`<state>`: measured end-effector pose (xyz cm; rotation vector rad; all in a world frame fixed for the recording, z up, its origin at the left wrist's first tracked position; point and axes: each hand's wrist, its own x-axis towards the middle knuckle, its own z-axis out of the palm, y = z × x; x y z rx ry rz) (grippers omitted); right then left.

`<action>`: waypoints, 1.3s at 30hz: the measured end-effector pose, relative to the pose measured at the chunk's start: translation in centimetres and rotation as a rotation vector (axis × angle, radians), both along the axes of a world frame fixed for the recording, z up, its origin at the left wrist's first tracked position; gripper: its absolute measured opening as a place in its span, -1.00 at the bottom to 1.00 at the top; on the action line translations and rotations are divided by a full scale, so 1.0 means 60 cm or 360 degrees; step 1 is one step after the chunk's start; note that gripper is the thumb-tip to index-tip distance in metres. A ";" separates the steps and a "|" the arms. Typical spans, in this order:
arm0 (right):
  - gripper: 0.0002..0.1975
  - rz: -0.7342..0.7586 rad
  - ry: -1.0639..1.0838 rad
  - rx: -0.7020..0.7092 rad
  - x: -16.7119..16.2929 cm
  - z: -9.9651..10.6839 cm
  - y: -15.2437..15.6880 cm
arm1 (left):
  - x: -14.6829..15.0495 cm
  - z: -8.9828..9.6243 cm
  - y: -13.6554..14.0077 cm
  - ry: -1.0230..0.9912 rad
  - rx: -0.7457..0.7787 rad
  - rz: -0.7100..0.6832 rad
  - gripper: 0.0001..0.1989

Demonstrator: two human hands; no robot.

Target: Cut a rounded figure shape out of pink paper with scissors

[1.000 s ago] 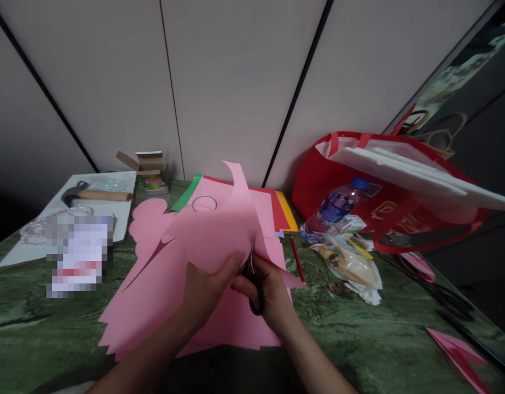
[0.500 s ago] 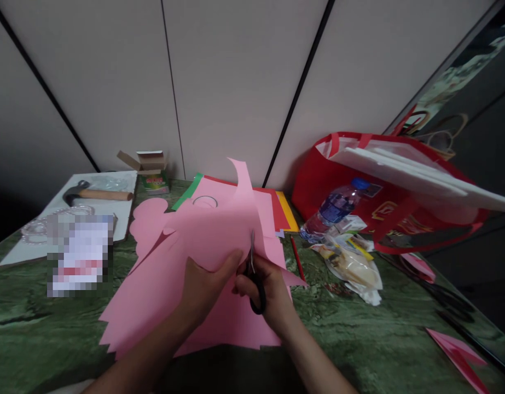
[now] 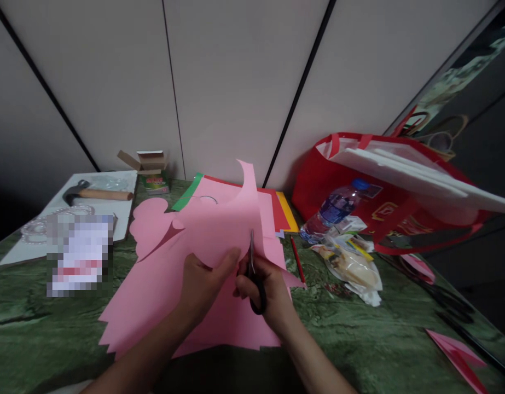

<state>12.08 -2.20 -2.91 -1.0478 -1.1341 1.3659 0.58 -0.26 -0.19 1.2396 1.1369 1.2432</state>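
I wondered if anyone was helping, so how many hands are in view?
2: the left hand, partly hidden by the pink paper it grips; the right hand beside it holds the scissors. No others show.

Our left forearm [image 3: 149,355] slants up from the lower left, our right forearm [image 3: 309,353] from the lower right. Near the centre of the frame, our left hand [image 3: 203,282] stretches its thumb [image 3: 228,264] rightward, fingers hidden; just beside it, our right hand [image 3: 272,284] is curled closed.
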 end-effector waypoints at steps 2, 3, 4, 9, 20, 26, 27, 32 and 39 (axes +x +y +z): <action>-0.73 0.0004 0.0005 -0.0012 0.000 0.000 0.000 | 0.001 0.002 -0.001 0.0007 0.0004 0.0027 -0.66; -0.73 0.0004 0.0012 -0.0016 0.000 0.000 0.001 | 0.001 0.003 -0.001 0.0012 0.0000 0.0038 -0.65; -0.73 0.0009 0.0019 -0.0020 0.000 0.001 0.001 | 0.002 0.003 -0.001 0.0021 -0.0001 0.0045 -0.64; -0.73 0.0009 0.0023 -0.0032 0.000 0.002 0.000 | -0.002 -0.010 0.002 0.0161 0.0017 0.0149 -0.64; -0.71 -0.0026 0.0045 -0.0098 -0.003 -0.004 -0.003 | -0.006 -0.020 0.004 0.0205 0.0053 0.0211 -0.67; -0.70 0.0012 0.0074 -0.0123 -0.008 -0.018 -0.006 | -0.004 -0.014 0.007 0.0218 -0.0051 0.0299 -0.71; -0.71 0.0024 0.0069 -0.0125 -0.010 -0.019 -0.007 | -0.004 -0.013 0.007 0.0211 -0.0080 0.0308 -0.71; -0.71 0.0090 0.0017 -0.0079 -0.012 -0.014 -0.007 | -0.005 -0.011 0.005 0.0222 -0.0159 0.0353 -0.74; -0.73 0.0025 -0.0073 0.0144 0.006 -0.006 0.003 | 0.000 -0.013 0.001 0.0146 -0.0119 0.0246 -0.83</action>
